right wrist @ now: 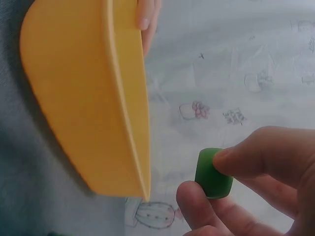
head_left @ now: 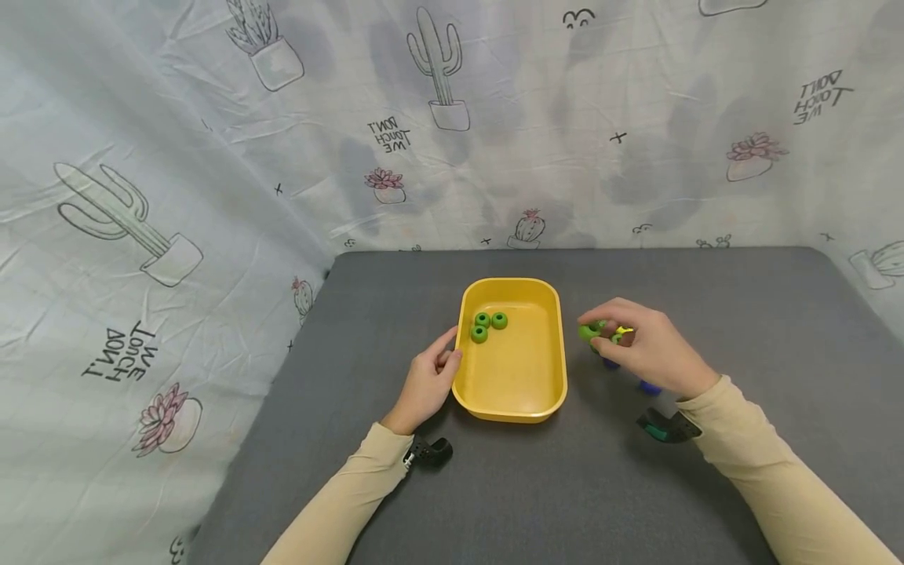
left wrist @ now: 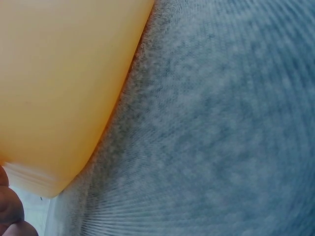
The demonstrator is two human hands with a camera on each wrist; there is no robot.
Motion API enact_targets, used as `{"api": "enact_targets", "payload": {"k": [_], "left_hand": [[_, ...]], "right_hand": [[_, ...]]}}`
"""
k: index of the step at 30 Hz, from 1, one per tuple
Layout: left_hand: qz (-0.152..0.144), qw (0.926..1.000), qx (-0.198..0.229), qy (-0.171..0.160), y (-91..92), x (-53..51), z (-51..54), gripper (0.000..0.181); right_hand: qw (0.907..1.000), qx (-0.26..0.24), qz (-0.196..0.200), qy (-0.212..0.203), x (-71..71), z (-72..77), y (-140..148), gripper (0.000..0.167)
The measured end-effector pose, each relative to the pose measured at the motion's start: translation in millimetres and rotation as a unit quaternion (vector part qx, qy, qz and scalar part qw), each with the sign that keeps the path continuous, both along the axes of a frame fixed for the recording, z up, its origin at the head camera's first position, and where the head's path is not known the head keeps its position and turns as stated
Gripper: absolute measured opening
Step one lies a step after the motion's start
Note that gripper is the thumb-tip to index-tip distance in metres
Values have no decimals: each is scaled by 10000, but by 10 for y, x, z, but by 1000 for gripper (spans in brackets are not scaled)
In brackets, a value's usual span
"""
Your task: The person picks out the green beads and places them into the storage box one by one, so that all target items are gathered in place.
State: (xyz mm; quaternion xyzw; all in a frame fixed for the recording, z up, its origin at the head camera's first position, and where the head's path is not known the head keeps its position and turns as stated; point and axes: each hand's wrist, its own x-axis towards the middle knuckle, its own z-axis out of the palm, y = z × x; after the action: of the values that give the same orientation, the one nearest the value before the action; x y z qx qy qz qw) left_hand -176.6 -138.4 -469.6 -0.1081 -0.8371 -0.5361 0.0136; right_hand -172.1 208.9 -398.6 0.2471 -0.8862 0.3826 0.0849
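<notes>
A yellow tray with raised walls stands in the middle of the table, three green beads inside it near its far left corner. My left hand holds the tray's left rim, the thumb at the rim. Right of the tray, my right hand pinches a green bead between thumb and fingers, above the table. Under that hand lie other small pieces, green, yellow and blue, partly hidden by it; one blue piece shows below the palm.
The dark grey table runs up to a white curtain printed with cacti, which hangs behind it and along its left side. Each wrist wears a black strap-on camera.
</notes>
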Motion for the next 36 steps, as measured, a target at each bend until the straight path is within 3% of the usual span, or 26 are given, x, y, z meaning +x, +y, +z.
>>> {"api": "enact_targets", "payload": {"k": [5, 17, 36], "left_hand": [[-62, 10000, 61, 50, -38, -20, -65, 47], [-180, 9998, -9, 128, -63, -25, -66, 48], [-199, 9997, -69, 119, -52, -23, -53, 48]], "right_hand": [[9999, 3, 166, -40, -73, 24, -140, 32], [9985, 87, 522, -155, -276, 112, -505, 30], [9948, 365, 586, -747, -671, 21, -995, 31]]}}
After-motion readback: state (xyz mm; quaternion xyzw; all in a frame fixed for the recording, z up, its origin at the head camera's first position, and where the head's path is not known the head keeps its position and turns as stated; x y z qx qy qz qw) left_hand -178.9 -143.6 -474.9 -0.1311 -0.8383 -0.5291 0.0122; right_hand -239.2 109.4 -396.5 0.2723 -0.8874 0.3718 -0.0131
